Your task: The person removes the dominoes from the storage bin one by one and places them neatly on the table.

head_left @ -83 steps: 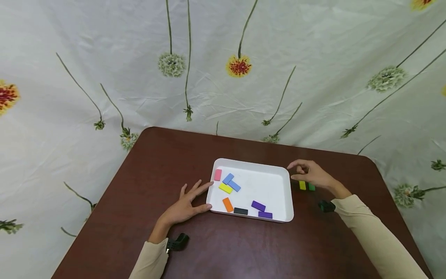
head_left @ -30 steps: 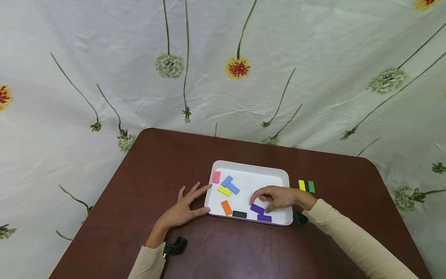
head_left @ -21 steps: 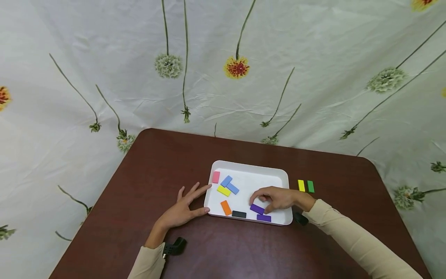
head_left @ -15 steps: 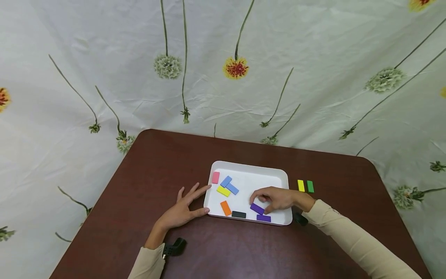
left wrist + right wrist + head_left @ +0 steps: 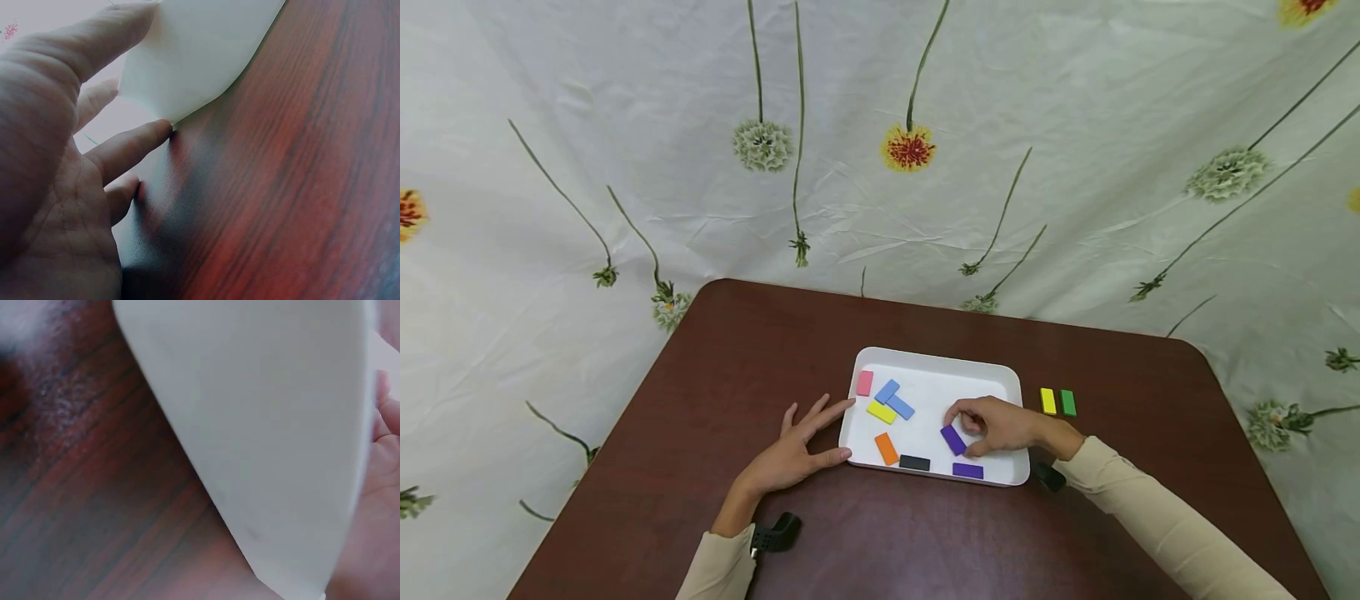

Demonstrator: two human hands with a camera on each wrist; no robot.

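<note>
In the head view my right hand (image 5: 1003,423) reaches over the right part of a white tray (image 5: 940,362). It pinches a purple rectangular block (image 5: 953,440) between thumb and fingers, the block slanting. A second purple block (image 5: 967,471) lies just below, against the near wall. My left hand (image 5: 790,454) is spread, its fingertips and thumb touching the tray's left side. The left wrist view shows that hand (image 5: 69,162) with straight fingers at the tray wall (image 5: 194,56). In the right wrist view the tray wall (image 5: 250,425) hides most of my right hand (image 5: 381,481).
Inside the tray's left half lie a pink block (image 5: 865,383), two blue blocks (image 5: 900,407), a yellow block (image 5: 882,412), an orange block (image 5: 886,448) and a black block (image 5: 914,462). Right of the tray, a yellow block (image 5: 1048,401) and a green block (image 5: 1068,402) lie on the brown table (image 5: 775,333).
My right hand has come left from beside the outer blocks into the tray. It has gripped the upper purple block, which has turned steeper and away from the lower one. My left hand stays put.
</note>
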